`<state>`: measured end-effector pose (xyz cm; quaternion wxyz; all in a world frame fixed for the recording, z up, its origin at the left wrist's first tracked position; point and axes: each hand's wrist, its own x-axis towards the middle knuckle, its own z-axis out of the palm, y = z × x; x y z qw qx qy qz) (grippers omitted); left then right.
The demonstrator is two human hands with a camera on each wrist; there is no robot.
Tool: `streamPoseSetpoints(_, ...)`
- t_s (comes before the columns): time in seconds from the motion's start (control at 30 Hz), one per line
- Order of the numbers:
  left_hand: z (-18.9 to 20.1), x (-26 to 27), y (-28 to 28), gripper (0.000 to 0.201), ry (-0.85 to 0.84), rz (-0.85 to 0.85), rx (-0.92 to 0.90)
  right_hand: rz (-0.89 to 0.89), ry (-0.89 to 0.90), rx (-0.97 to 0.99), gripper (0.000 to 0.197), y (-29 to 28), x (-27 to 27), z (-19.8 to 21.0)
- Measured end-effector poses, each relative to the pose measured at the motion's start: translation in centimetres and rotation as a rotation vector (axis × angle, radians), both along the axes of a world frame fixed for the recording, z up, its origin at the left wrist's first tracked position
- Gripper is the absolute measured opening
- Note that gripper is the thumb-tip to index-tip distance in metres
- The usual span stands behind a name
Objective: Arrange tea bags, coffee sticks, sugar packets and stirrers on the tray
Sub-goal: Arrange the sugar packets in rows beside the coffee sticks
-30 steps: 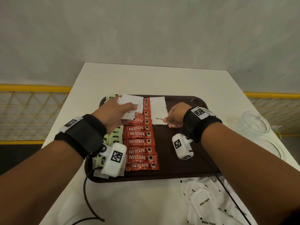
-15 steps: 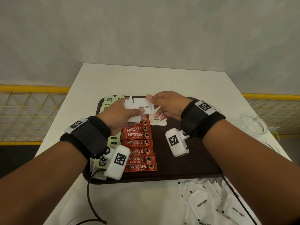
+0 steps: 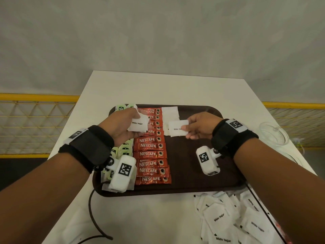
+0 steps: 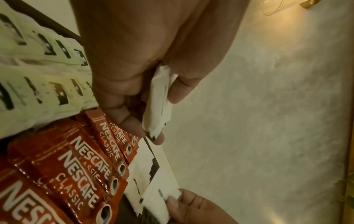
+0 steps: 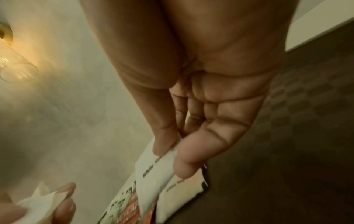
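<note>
Nearest, at about 5 o'clock on the white table, lies a loose heap of sugar packets: flat white paper squares, slightly crumpled, printed "White Sugar". A dark cable curls over the tabletop at 7 o'clock.

Beyond them sits the tray, dark brown, rounded at the corners, with a fine pebbled surface in the right wrist view. Down its left part runs a column of coffee sticks, glossy red foil with crimped ends, overlapping like shingles. At their 9 o'clock is a column of tea bags, pale green paper envelopes, partly hidden by the left wrist and its white camera block.

Farther in, the left hand hovers over the upper coffee sticks, thumb and curled fingers clamped on a small stack of white packets. At its 3 o'clock the right hand pinches a single packet between thumb and fingers, held just above the placed sugar packets that lie flat in a column right of the coffee sticks.

At 2 o'clock, off the tray, stands a clear glass jar, round and ribbed. Behind the table run a yellow mesh railing and a grey mottled wall.
</note>
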<state>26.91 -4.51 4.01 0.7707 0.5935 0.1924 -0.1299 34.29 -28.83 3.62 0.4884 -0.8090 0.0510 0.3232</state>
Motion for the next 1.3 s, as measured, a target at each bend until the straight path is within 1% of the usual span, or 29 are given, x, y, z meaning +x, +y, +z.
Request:
streamPoseSetpoints(0.13,-0.1,-0.2,-0.1,0.026,0.005,-0.014,0.005,-0.022,0.044,-0.122,0.032,1.2,-0.3,-0.8)
streamPoseSetpoints(0.3,0.0,-0.2,-0.2,0.022,-0.004,-0.044,0.016,-0.039,0.044,-0.229,0.027,2.6,-0.4,-0.8)
streamPoseSetpoints(0.43,-0.2,-0.3,-0.1,0.021,-0.018,-0.093,0.050,-0.002,0.028,-0.347,0.039,3.1,0.0,-1.1)
streamPoseSetpoints(0.53,-0.3,-0.3,-0.2,0.020,-0.030,-0.102,0.050,0.018,-0.008,-0.380,0.042,3.2,0.3,-1.8)
streamPoseSetpoints(0.67,-0.5,-0.3,-0.4,0.022,-0.037,-0.125,0.054,0.047,-0.013,-0.396,0.046,3.0,0.6,-2.2)
streamPoseSetpoints(0.73,-0.5,-0.4,-0.6,0.021,-0.044,-0.139,0.054,0.032,-0.058,-0.395,0.048,2.6,0.7,-2.2)
streamPoseSetpoints(0.8,-0.7,-0.4,-0.8,0.019,-0.064,-0.145,0.054,0.059,-0.187,-0.414,0.048,2.5,0.5,-1.6)
streamPoseSetpoints(0.83,-0.7,-0.4,-0.9,0.019,-0.074,-0.141,0.055,0.085,-0.258,-0.383,0.047,2.6,0.3,-1.1)
streamPoseSetpoints(0.87,-0.7,-0.4,-1.1,0.019,-0.083,-0.133,0.055,0.103,-0.294,-0.294,0.046,2.8,0.0,-0.5)
streamPoseSetpoints(0.93,-0.8,-0.3,-1.4,0.023,-0.109,-0.120,0.048,0.120,-0.251,-0.035,0.041,3.4,-1.0,0.7)
streamPoseSetpoints(0.97,-0.9,-0.2,-1.5,0.028,-0.127,-0.112,0.045,0.151,-0.222,0.035,0.039,3.7,-1.4,1.2)
streamPoseSetpoints(1.0,-0.8,-0.2,-1.8,0.030,-0.145,-0.105,0.042,0.192,-0.212,0.052,0.038,4.0,-1.7,1.5)
streamPoseSetpoints(1.07,-0.7,-0.2,-2.2,0.026,-0.162,-0.085,0.032,0.227,-0.226,0.054,0.029,4.4,-2.1,1.6)
streamPoseSetpoints(1.13,-0.5,-0.2,-2.6,0.021,-0.158,-0.083,0.002,0.178,-0.220,0.103,0.019,4.2,-2.1,1.5)
streamPoseSetpoints(1.17,-0.4,-0.2,-2.7,0.017,-0.151,-0.096,-0.014,0.145,-0.207,0.131,0.018,3.9,-2.0,1.3)
streamPoseSetpoints(1.2,-0.3,-0.2,-2.8,0.018,-0.139,-0.104,-0.030,0.116,-0.192,0.147,0.019,3.5,-1.8,1.2)
streamPoseSetpoints(1.3,-0.2,-0.2,-2.4,0.037,-0.075,-0.062,-0.071,0.056,-0.155,0.139,0.021,1.7,-1.4,0.9)
